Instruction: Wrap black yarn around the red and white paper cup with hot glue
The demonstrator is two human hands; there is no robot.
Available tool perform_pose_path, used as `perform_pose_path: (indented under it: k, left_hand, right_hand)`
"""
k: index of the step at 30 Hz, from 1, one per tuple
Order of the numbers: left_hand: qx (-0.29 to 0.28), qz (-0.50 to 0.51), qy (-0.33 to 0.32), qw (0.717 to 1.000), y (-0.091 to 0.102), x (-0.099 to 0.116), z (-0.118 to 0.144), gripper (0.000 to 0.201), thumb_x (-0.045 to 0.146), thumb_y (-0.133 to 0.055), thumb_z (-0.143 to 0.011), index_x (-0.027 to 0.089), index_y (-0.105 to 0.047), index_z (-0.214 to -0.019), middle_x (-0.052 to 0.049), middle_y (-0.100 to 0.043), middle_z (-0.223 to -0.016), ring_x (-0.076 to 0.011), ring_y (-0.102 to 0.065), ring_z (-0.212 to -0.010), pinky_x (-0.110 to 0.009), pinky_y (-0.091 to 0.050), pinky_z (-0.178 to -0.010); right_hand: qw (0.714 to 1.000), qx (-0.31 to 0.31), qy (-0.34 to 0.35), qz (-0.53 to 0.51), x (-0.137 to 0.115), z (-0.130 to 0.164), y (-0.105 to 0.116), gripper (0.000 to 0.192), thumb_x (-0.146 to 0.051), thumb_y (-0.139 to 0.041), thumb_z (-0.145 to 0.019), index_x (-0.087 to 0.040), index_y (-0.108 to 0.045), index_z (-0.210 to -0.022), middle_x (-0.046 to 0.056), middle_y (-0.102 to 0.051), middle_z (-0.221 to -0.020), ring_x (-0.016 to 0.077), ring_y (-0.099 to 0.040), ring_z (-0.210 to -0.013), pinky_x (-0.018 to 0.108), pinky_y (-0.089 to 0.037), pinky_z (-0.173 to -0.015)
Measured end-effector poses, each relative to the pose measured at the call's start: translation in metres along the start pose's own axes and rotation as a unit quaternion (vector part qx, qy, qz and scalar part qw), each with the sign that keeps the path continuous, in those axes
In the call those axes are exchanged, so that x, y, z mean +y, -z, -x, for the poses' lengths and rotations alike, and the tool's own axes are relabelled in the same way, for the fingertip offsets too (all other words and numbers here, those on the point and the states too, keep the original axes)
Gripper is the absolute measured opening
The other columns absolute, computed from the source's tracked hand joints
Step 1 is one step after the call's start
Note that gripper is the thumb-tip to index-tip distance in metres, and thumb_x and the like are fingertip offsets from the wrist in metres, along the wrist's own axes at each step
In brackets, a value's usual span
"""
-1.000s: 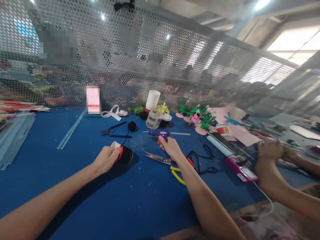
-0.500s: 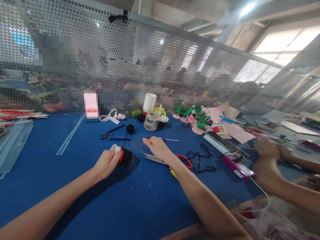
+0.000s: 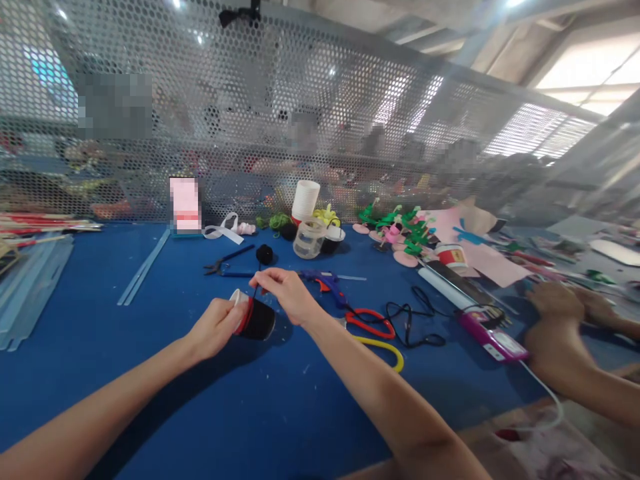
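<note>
The left hand (image 3: 216,327) wraps around a small round cup wound in fuzzy black yarn (image 3: 255,319), tilted sideways; the right hand (image 3: 285,292), just above, pinches the thin yarn strand (image 3: 257,280).

a glue gun (image 3: 323,279) lies on the blue table (image 3: 150,373) near red scissors (image 3: 370,323), pliers (image 3: 227,261) and a black cord (image 3: 415,320); white cups (image 3: 305,198) stand by the mesh screen (image 3: 250,120), beside a clear jar (image 3: 309,238)
</note>
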State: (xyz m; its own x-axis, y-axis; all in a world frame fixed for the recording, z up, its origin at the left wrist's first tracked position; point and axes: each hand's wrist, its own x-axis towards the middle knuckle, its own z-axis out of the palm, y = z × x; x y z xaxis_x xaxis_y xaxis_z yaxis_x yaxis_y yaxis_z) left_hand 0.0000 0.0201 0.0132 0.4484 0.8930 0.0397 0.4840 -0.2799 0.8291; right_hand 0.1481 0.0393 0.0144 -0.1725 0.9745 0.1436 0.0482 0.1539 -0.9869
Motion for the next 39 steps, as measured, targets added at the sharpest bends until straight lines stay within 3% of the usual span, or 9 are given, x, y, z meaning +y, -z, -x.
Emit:
perform_pose_path:
  k: [9,14,21,39]
  left_hand:
    - [-0.007,0.182,0.164,0.969,-0.002,0.002,-0.006,0.033,0.039,-0.036,-0.069,0.016,-0.040,-0.046,0.006,-0.035,-0.038,-0.0060,-0.030,-0.036,-0.019,-0.023,-0.039]
    - [0.011,0.201,0.206,0.958,-0.003,0.001,-0.008,0.027,0.036,-0.039,-0.067,0.015,-0.043,-0.050,0.007,-0.037,-0.039,-0.0068,-0.032,-0.036,-0.019,-0.024,-0.037]
    - [-0.012,0.172,0.165,0.971,-0.005,0.011,-0.002,0.032,0.040,-0.037,-0.067,0.016,-0.038,-0.045,0.006,-0.034,-0.038,-0.0065,-0.030,-0.037,-0.019,-0.025,-0.040]
    - [-0.019,0.143,0.055,0.988,-0.003,0.013,0.007,0.035,0.039,-0.032,-0.070,0.017,-0.031,-0.043,0.005,-0.028,-0.041,-0.0058,-0.022,-0.041,-0.020,-0.020,-0.040]
  right_hand:
    - [0.999,-0.008,0.024,0.036,-0.016,0.006,0.004,0.018,-0.030,-0.048,-0.072,-0.016,-0.056,-0.065,-0.001,-0.057,-0.064,0.0073,-0.046,-0.058,0.020,-0.037,-0.058]
    - [0.998,0.004,0.026,0.060,-0.020,0.007,0.006,0.020,-0.031,-0.046,-0.073,-0.015,-0.054,-0.063,-0.001,-0.054,-0.063,0.0069,-0.043,-0.053,0.019,-0.035,-0.053]
    - [0.991,0.035,0.010,0.129,-0.007,0.002,0.007,0.023,-0.032,-0.045,-0.074,-0.014,-0.054,-0.062,-0.001,-0.053,-0.058,0.0072,-0.042,-0.049,0.019,-0.034,-0.050]
    - [0.984,-0.016,0.003,0.180,0.001,0.003,0.005,0.024,-0.031,-0.044,-0.074,-0.013,-0.055,-0.063,-0.001,-0.052,-0.056,0.0076,-0.043,-0.050,0.020,-0.035,-0.051]
